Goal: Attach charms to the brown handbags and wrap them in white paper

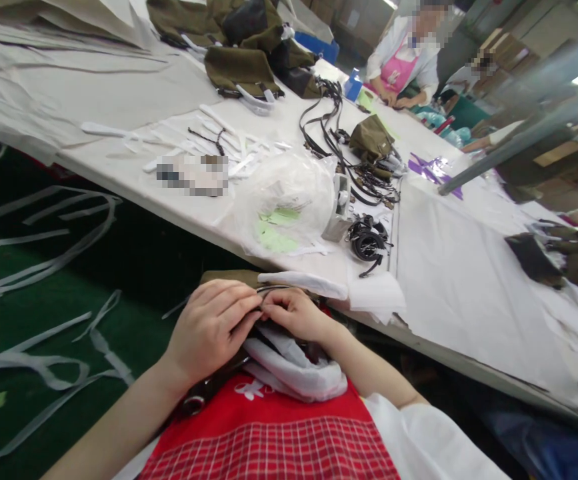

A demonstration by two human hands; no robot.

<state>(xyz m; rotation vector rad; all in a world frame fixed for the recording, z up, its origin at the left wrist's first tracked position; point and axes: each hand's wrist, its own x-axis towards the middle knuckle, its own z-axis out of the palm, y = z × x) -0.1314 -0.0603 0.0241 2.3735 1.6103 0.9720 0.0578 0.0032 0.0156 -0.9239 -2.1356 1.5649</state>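
Observation:
An olive bag [231, 275] lies in my lap against the table edge, mostly hidden by my hands. My left hand [211, 327] is closed at its upper edge, with fingers bent over a thin dark strip. Opposite it, my right hand [293, 313] pinches the same dark strip [273, 288], and the fingertips of both hands nearly meet. It is unclear whether the strip is a zip or a strap. A handle wrapped in white [303, 380] loops below my right hand, and another white-wrapped piece [303, 283] lies beyond it. A dark strap with a metal ring [193, 403] hangs below my left hand.
On the white table [449, 280] lie a clear plastic bag [289, 193], a coil of black straps [369, 243], long dark straps [336, 127] and several olive bags [243, 70]. A metal pole [509, 147] slants across the right. White strips [43, 367] litter the green floor. A co-worker [401, 60] stands across the table.

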